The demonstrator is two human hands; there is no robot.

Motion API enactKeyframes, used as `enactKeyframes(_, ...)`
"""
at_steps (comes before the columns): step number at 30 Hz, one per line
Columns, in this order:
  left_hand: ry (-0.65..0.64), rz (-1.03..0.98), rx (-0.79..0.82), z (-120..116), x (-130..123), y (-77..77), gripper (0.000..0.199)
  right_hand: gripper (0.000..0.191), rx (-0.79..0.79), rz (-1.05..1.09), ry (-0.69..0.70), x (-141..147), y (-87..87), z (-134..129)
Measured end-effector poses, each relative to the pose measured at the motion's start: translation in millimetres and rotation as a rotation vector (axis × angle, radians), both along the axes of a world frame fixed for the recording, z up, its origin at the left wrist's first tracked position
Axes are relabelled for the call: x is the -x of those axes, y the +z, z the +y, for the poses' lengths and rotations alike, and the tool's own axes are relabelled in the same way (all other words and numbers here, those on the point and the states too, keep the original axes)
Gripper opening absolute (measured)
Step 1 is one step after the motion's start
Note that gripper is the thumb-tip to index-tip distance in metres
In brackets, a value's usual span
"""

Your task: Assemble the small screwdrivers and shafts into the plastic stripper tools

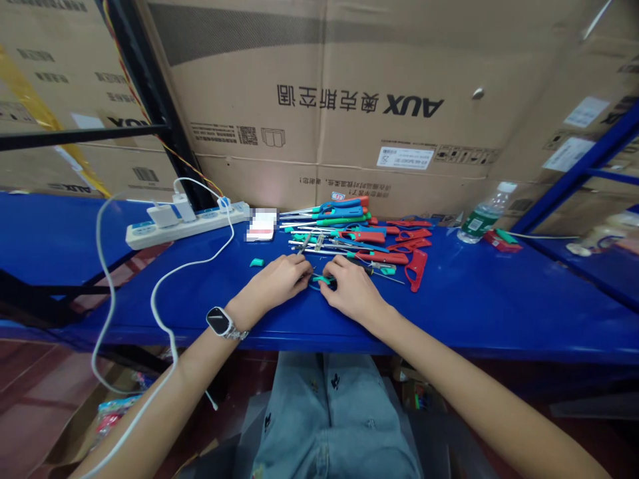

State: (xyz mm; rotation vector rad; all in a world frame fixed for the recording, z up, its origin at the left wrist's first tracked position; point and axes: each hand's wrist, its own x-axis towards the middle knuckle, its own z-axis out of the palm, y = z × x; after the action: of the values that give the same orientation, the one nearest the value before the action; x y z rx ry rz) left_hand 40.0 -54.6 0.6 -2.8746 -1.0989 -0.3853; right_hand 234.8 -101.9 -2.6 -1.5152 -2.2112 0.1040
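My left hand (287, 278), with a watch (218, 322) on its wrist, is closed, its fingertips pinched near the table's front edge. What lies in them is too small to make out. Close beside it, my right hand (355, 289) has its fingers curled on a small green plastic piece (322, 280). Just beyond both hands lies a pile of long-stemmed lighters in red (384, 257), blue (341, 212) and green. Some red lighter handles (415, 270) lie at the pile's right side. Another loose green piece (257, 263) rests left of my left hand.
A power strip (187, 225) with plugged-in chargers stands at the back left; its white cable (164, 283) crosses the blue table (474, 306) and my left forearm. A plastic bottle (484, 214) stands back right. Large cardboard boxes (349, 133) form the back wall.
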Motion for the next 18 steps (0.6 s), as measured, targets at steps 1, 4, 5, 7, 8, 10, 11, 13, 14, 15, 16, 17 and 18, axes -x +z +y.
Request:
enactKeyframes(1,0.003,-0.008,-0.004,-0.5,0.0,-1.9,0.012,0.006,0.0,0.002,-0.004,0.3,0.2,0.3)
enactKeyframes(4,0.01,-0.029,-0.004,-1.9,-0.1,-6.6,0.013,0.005,-0.003,0.012,-0.01,1.0,-0.4,0.7)
enactKeyframes(5,0.011,-0.035,-0.002,-2.0,0.2,-7.9,0.012,0.004,-0.005,0.017,-0.008,1.1,-0.9,0.6)
enactKeyframes(7,0.012,-0.049,0.003,-1.4,1.6,-9.9,0.012,0.004,-0.008,0.03,-0.004,1.4,-2.0,0.5)
enactKeyframes(8,0.007,-0.06,0.01,-0.7,2.7,-10.6,0.013,0.004,-0.007,0.035,-0.003,1.3,-2.5,0.4)
enactKeyframes(10,-0.025,-0.089,0.037,1.5,5.5,-11.1,0.014,0.004,-0.005,0.043,-0.005,0.9,-3.0,0.1)
enactKeyframes(11,-0.05,-0.105,0.054,2.8,6.9,-11.0,0.015,0.004,-0.002,0.046,-0.004,0.4,-3.0,-0.2)
enactKeyframes(13,-0.094,-0.118,0.077,5.1,8.7,-9.9,0.015,0.005,0.002,0.053,0.021,-1.0,-2.7,-0.7)
enactKeyframes(14,-0.105,-0.109,0.075,5.7,8.9,-9.1,0.015,0.007,0.001,0.056,0.042,-2.0,-2.6,-1.1)
enactKeyframes(15,-0.105,-0.095,0.063,5.8,8.5,-8.1,0.015,0.01,0.0,0.058,0.065,-2.9,-2.5,-1.4)
enactKeyframes(16,-0.095,-0.079,0.047,5.2,7.5,-7.0,0.015,0.013,-0.001,0.057,0.086,-3.8,-2.6,-1.9)
enactKeyframes(17,-0.08,-0.067,0.031,4.1,6.2,-5.8,0.016,0.015,-0.003,0.055,0.1,-4.6,-2.7,-2.3)
enactKeyframes(18,-0.059,-0.065,0.022,2.5,4.7,-4.7,0.016,0.016,-0.005,0.052,0.106,-5.2,-3.0,-2.7)
